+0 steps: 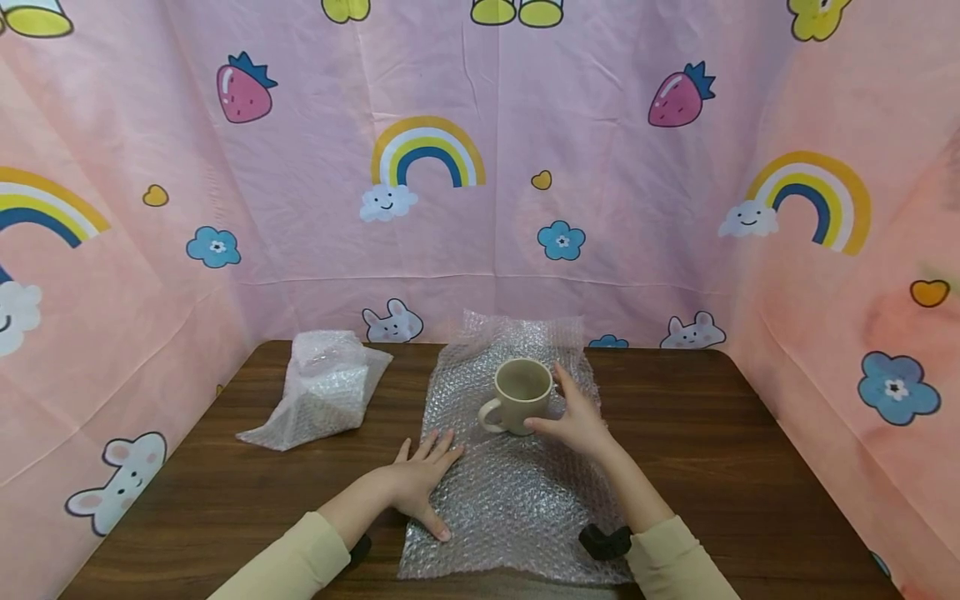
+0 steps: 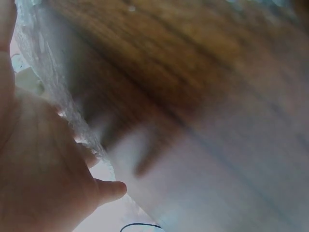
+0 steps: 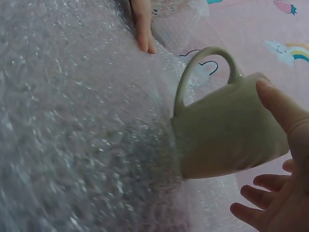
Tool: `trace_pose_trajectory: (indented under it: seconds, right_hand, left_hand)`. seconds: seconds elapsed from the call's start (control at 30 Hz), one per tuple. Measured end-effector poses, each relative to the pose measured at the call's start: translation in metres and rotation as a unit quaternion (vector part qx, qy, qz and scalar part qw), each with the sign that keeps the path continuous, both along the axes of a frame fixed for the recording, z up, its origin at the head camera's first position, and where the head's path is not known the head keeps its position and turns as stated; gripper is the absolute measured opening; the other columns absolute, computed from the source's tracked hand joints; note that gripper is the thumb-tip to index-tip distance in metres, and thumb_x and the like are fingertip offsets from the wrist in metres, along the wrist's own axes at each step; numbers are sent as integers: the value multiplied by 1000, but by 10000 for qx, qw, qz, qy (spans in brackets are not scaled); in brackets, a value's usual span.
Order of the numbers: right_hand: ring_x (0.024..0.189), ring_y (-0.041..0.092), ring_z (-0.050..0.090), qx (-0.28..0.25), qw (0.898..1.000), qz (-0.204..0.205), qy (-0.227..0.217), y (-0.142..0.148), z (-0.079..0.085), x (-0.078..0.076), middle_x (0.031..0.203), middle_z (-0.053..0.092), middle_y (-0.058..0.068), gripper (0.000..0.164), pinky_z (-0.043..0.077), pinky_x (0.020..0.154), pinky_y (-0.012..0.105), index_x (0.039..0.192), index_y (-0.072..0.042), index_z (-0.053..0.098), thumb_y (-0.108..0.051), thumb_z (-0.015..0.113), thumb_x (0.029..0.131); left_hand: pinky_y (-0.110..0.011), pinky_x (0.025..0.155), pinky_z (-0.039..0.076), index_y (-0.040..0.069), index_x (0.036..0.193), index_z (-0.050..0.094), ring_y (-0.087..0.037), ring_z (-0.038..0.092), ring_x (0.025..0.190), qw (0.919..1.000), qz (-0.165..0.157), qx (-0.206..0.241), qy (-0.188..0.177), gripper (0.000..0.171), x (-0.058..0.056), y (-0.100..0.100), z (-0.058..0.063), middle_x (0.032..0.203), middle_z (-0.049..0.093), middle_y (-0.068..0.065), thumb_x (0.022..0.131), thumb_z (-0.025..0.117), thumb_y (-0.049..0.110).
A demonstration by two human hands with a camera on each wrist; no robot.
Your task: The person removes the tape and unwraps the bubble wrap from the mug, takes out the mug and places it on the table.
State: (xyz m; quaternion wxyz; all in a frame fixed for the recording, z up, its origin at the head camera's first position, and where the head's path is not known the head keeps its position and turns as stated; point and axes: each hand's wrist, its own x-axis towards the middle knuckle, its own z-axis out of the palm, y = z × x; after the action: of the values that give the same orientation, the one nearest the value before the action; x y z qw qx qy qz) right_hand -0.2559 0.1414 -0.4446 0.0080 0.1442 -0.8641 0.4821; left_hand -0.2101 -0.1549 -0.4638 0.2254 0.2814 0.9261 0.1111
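Note:
A pale beige mug (image 1: pixel 522 393) stands upright on a sheet of bubble wrap (image 1: pixel 517 500), its handle toward the left. My right hand (image 1: pixel 577 421) is at the mug's right side, thumb in front and fingers spread. In the right wrist view, the thumb of the right hand (image 3: pixel 285 159) overlaps the mug (image 3: pixel 224 130) near its rim, while the other fingers are apart from it; whether the thumb touches cannot be told. My left hand (image 1: pixel 417 483) lies with spread fingers on the left edge of the wrap. In the left wrist view, the left hand (image 2: pixel 43 164) is seen from its palm side.
A bubble-wrapped bundle (image 1: pixel 326 392) sits at the back left of the dark wooden table (image 1: pixel 697 467); its contents are hard to make out. The sheet's far end rises against the patterned pink cloth (image 1: pixel 510 250) that surrounds the table on three sides.

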Motion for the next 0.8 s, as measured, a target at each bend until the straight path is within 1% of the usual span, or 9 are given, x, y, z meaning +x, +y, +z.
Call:
trace_pose_trajectory:
  seconds: [0.17,0.3,0.43,0.47,0.57,0.63,0.67,0.7,0.8]
  right_hand:
    - [134,42,31,-376,9991,69,-179,-4,-12,-5,152,26,22,111,34,99,61,154,-8,7,-30,83,76]
    - [134,43,31,-744,9969,62,-242,-6,-20,-10,151,28,21,109,33,98,62,154,-11,10,-27,84,75]
    - [132,45,33,-974,9951,87,-131,-8,-24,-11,149,31,21,109,31,99,63,154,-13,12,-24,85,74]
    - [132,45,33,-1036,9945,92,-143,-10,-22,-10,149,30,21,108,30,100,64,154,-12,12,-21,85,74]
    - [132,45,33,-1203,9926,116,-129,-13,-24,-10,148,31,20,107,30,100,63,154,-12,14,-17,85,74]
    - [133,44,32,-1356,9905,112,-192,-15,-24,-11,148,32,19,106,31,101,61,154,-15,15,-14,85,73]
    - [132,45,32,-1421,9896,136,-187,-16,-25,-11,148,32,20,105,32,100,60,153,-14,15,-12,84,74]
    - [132,44,33,-1481,9887,140,-175,-16,-28,-14,147,33,18,106,34,100,59,153,-15,16,-13,85,73]
    - [131,45,34,-1636,9863,128,-177,-19,-31,-15,147,34,19,106,37,97,58,154,-17,16,-12,85,73]
  left_hand:
    - [-66,105,-5,10,154,13,-38,-8,142,10000,-5,-7,-9,127,1,1,2,158,-6,-17,59,78,62]
    - [-66,105,-4,10,154,13,-38,-8,142,10000,1,14,0,126,2,2,3,158,-6,-17,59,79,62]
    - [-65,105,-5,9,154,12,-38,-8,142,10000,-2,5,-4,127,2,3,4,158,-6,-18,60,78,62]
    - [-66,105,-5,9,154,12,-38,-8,142,10000,-5,9,-12,127,3,3,4,158,-6,-18,60,78,62]
    - [-66,105,-5,9,154,12,-38,-8,142,10000,10,11,-21,127,2,2,4,158,-6,-18,60,78,62]
    - [-65,105,-5,9,154,13,-38,-8,142,10000,22,8,-20,126,2,2,5,158,-6,-18,60,78,62]
    - [-65,105,-5,9,154,13,-38,-9,142,10000,29,9,-22,126,2,2,5,158,-6,-18,60,79,62]
    - [-65,105,-5,9,154,13,-38,-9,142,10000,33,-2,-16,126,3,3,5,158,-7,-18,60,78,62]
    - [-65,105,-5,9,154,12,-38,-9,142,10000,46,-16,-27,126,3,3,6,158,-7,-18,60,78,62]
